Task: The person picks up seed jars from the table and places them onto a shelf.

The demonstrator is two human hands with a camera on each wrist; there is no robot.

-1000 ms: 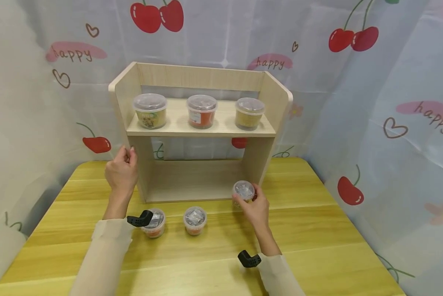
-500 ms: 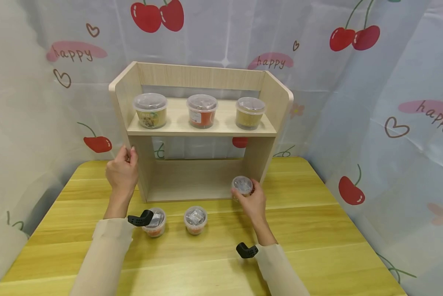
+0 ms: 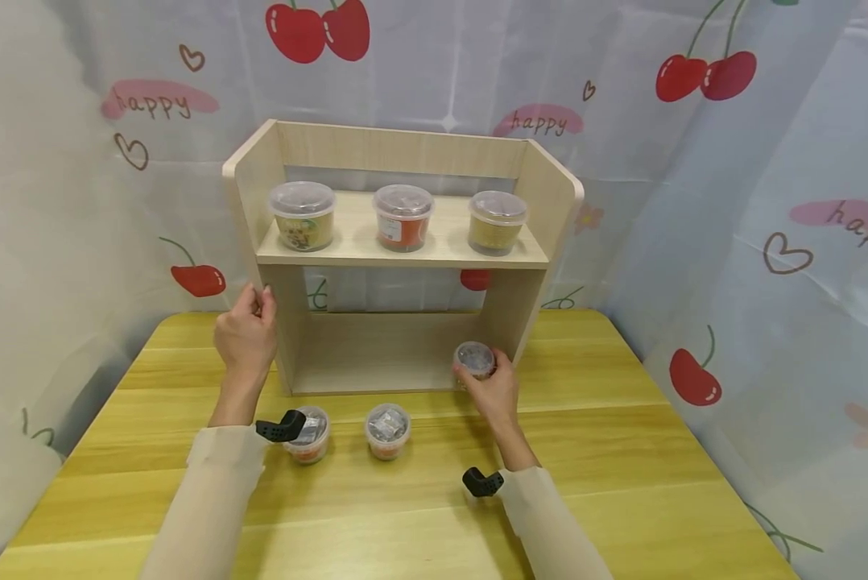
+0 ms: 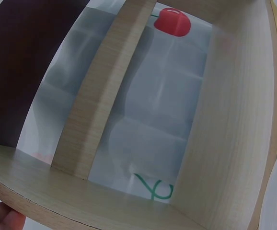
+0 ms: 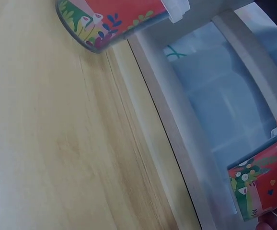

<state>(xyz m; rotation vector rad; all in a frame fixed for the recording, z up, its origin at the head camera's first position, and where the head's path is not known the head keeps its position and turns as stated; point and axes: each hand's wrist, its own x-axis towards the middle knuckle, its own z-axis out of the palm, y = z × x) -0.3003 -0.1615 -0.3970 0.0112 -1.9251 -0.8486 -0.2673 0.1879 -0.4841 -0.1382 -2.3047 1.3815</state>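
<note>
My right hand (image 3: 493, 391) grips a small lidded plastic tub (image 3: 474, 359) at the right front of the shelf's lower compartment. In the right wrist view this tub (image 5: 263, 179) shows a red printed side with plants and sits tilted in the picture; whether its base touches the board is hard to see. My left hand (image 3: 247, 334), fingers curled, is against the outer side of the wooden shelf's (image 3: 405, 262) left panel. In the left wrist view a few left fingers (image 4: 6, 216) appear outside that panel, none inside it.
Two similar small tubs, one left (image 3: 308, 435) and one in the middle (image 3: 387, 432), stand on the yellow wooden table (image 3: 419, 524) before the shelf. Three larger lidded tubs line the upper board: yellow (image 3: 303, 216), orange-red (image 3: 403, 217) and yellowish (image 3: 497, 223). A cherry-print curtain (image 3: 434, 72) hangs behind.
My right hand has carried the tub a little away from me and slightly left, from the shelf's front edge over the lower board. The left hand has kept its place at the panel.
</note>
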